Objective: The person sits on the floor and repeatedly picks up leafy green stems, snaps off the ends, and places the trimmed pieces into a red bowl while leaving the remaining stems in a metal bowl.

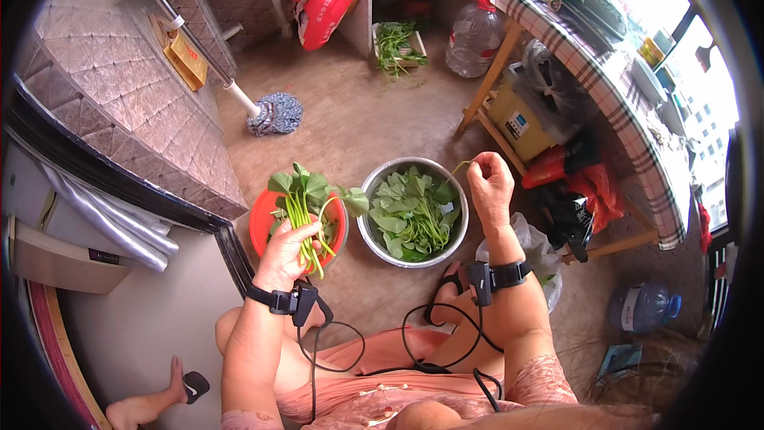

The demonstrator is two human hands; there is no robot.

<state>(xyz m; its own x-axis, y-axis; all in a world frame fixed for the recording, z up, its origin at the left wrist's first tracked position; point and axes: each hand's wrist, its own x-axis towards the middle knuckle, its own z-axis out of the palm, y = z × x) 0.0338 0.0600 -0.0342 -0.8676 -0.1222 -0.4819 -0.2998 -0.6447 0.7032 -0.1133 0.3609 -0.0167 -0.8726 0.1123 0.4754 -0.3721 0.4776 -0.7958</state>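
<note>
A bunch of green leafy stems is gripped in my left hand, above a red plastic basin on the floor. More greenery lies in that basin, partly hidden by the bunch. To its right stands a round metal basin heaped with leafy stems. My right hand is raised beyond that basin's right rim, fingers pinched together. A thin pale green strand runs leftward from its fingertips. Both wrists wear black strapped devices with cables.
A mop leans at the left. Farther off are a tray of greens, a large plastic bottle and a red bag. A cloth-covered table curves along the right, near a plastic bag. Another person's foot shows lower left.
</note>
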